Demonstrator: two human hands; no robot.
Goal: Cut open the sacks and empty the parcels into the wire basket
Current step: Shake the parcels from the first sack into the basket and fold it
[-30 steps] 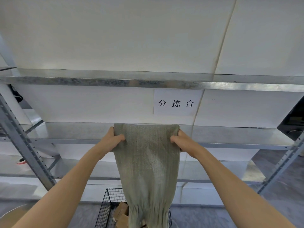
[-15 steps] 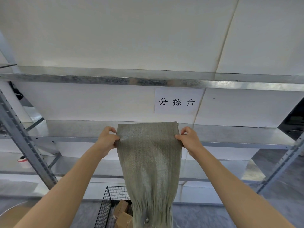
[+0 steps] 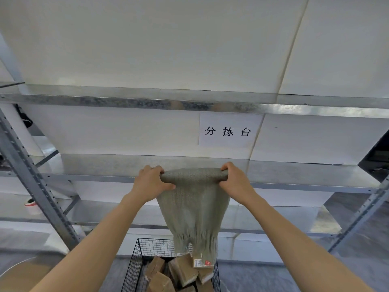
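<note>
A grey-green woven sack hangs upside down in front of me, its gathered mouth just above a black wire basket. My left hand grips the sack's upper left corner and my right hand grips the upper right corner; the top edge is rolled over between them. Several brown cardboard parcels lie in the basket. One labelled parcel sits right at the sack's mouth.
Galvanised metal shelving runs across the view behind the sack, with a slotted upright at the left. A paper sign hangs on the white wall. A tape roll lies on a left shelf. Grey floor surrounds the basket.
Both hands have rolled the sack's top edge over and drawn the sack upward. The sack hangs shorter, and more parcels show in the basket below its mouth.
</note>
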